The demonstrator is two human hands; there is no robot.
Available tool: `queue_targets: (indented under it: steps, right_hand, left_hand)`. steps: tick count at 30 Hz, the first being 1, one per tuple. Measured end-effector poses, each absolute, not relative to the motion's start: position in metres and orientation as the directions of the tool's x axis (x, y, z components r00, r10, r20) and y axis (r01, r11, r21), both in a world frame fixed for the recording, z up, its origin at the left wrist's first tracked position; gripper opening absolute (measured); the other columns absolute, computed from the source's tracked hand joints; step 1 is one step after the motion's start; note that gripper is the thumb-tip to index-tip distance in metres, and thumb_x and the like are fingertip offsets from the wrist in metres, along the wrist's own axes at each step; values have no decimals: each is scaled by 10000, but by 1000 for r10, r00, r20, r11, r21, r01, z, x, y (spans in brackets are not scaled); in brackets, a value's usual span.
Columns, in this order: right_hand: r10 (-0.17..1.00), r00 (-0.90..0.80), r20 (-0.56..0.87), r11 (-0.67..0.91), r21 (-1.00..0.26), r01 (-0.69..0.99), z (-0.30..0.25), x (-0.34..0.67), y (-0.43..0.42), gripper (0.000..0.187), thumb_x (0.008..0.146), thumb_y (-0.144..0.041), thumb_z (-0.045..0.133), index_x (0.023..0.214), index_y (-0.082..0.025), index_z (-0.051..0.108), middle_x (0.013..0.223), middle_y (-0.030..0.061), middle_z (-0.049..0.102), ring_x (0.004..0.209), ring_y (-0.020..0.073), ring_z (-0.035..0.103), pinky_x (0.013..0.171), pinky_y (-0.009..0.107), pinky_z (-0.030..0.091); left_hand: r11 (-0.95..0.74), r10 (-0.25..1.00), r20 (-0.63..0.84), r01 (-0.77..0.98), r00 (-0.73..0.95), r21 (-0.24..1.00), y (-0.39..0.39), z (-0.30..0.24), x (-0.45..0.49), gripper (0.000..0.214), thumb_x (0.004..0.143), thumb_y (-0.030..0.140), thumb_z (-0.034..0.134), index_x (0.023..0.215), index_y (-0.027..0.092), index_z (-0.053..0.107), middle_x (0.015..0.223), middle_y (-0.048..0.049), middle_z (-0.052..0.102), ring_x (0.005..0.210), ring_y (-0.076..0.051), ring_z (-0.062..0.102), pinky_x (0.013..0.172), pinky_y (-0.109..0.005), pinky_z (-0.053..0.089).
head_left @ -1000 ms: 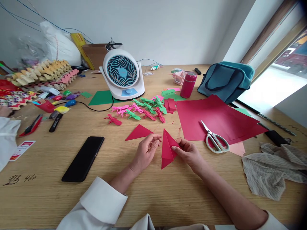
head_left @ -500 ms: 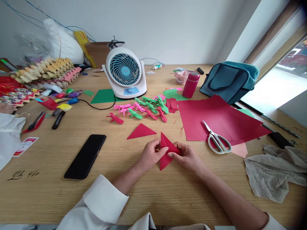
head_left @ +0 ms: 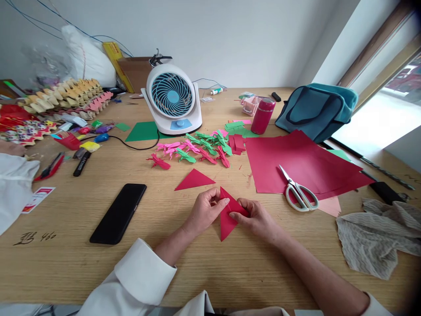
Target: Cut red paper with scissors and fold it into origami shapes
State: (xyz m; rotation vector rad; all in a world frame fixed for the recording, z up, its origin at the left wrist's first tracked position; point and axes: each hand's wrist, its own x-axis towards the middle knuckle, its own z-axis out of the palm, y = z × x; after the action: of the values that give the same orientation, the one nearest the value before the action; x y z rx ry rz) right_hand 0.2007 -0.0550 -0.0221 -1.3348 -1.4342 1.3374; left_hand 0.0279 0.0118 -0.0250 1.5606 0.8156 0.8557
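Between my hands is a folded red paper (head_left: pixel 229 222), one corner pointing down toward me and another pointing up. My left hand (head_left: pixel 205 210) pinches its upper left edge, thumb on the front face. On the other side my right hand (head_left: pixel 256 216) grips the right corner, its thumb also lying on the front. A flat red paper triangle (head_left: pixel 194 180) rests on the table just beyond my left hand. Farther back lie several small folded paper figures (head_left: pixel 200 149) in pink, green and red.
White-handled scissors (head_left: pixel 299 193) lie on large red paper sheets (head_left: pixel 296 153) at right. A black phone (head_left: pixel 118 213) is at left. Behind stand a fan (head_left: pixel 173 101), a red flask (head_left: pixel 262 116) and a blue bag (head_left: pixel 312 109). A grey cloth (head_left: pixel 371 241) lies far right.
The folded red paper has shifted slightly down toward me, and my left hand's grip is now closer to its top corner. Both hands still hold it.
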Motion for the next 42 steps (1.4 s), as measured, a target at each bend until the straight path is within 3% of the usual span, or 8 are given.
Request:
queue_targets:
  steps: [6, 17, 21, 25, 28, 32, 37, 42]
  right_hand:
    - [972, -218, -88, -35, -971, 235, -25, 203, -56, 266, 869, -385, 624, 726, -184, 525, 677, -29, 502, 617, 110, 426, 565, 232, 353]
    - [964, -238, -115, -66, -977, 203, -24, 204, -57, 283, 843, -425, 659, 732, -177, 579, 681, -25, 559, 618, 114, 464, 556, 225, 378]
    - [970, -172, -174, -176, -984, 3, -25, 204, -55, 303, 798, -467, 704, 793, -177, 616, 708, -16, 621, 608, 116, 519, 561, 229, 412]
    - [979, -46, -200, -205, -947, -246, -24, 202, -50, 362, 716, -506, 762, 856, -187, 663, 813, 30, 707, 693, 171, 629, 673, 298, 502]
    - [979, 20, -203, -187, -931, -313, -22, 201, -47, 399, 677, -534, 777, 877, -203, 680, 828, 38, 725, 712, 188, 653, 701, 325, 525]
    - [979, 45, -197, -176, -943, -282, -19, 201, -46, 400, 659, -537, 792, 852, -203, 688, 726, 9, 694, 668, 165, 621, 653, 294, 506]
    - [981, 4, -196, -193, -966, -170, -16, 201, -46, 446, 581, -553, 829, 602, -183, 582, 578, -16, 578, 561, 115, 495, 550, 254, 413]
    - [976, 30, -217, -212, -970, -121, -20, 202, -46, 463, 574, -555, 824, 606, -171, 568, 547, -34, 517, 521, 89, 385, 505, 245, 295]
  left_hand:
    - [-34, 910, 24, 17, 413, 999, 12, -18, 27, 287, 823, 383, 640, 690, 169, 503, 606, 54, 456, 553, -77, 415, 559, -211, 372]
    - [24, 900, -10, -27, 435, 999, 15, -18, 26, 358, 840, 445, 595, 634, 171, 489, 569, 51, 440, 517, -74, 430, 511, -201, 386]
    - [72, 867, -75, 26, 492, 997, 14, -17, 27, 422, 841, 551, 570, 669, 169, 514, 606, 35, 493, 534, -83, 455, 488, -197, 374]
    - [-4, 794, -64, 111, 605, 994, 11, -17, 29, 417, 841, 502, 595, 620, 157, 518, 553, 49, 443, 515, -73, 399, 501, -206, 327]
    - [-30, 783, -52, 121, 619, 992, 10, -17, 30, 365, 833, 450, 605, 624, 158, 539, 541, 51, 447, 518, -80, 402, 507, -212, 323]
    - [-42, 817, -41, 131, 575, 990, 11, -17, 30, 323, 828, 420, 608, 642, 164, 545, 522, 58, 450, 501, -82, 406, 511, -216, 329]
    - [-51, 856, -16, 116, 517, 992, 12, -18, 28, 344, 834, 428, 614, 634, 163, 524, 529, 59, 444, 493, -75, 397, 508, -216, 326]
    - [51, 845, -58, 29, 532, 998, 11, -21, 27, 440, 903, 516, 488, 665, 150, 545, 588, 24, 501, 516, -87, 436, 485, -212, 351]
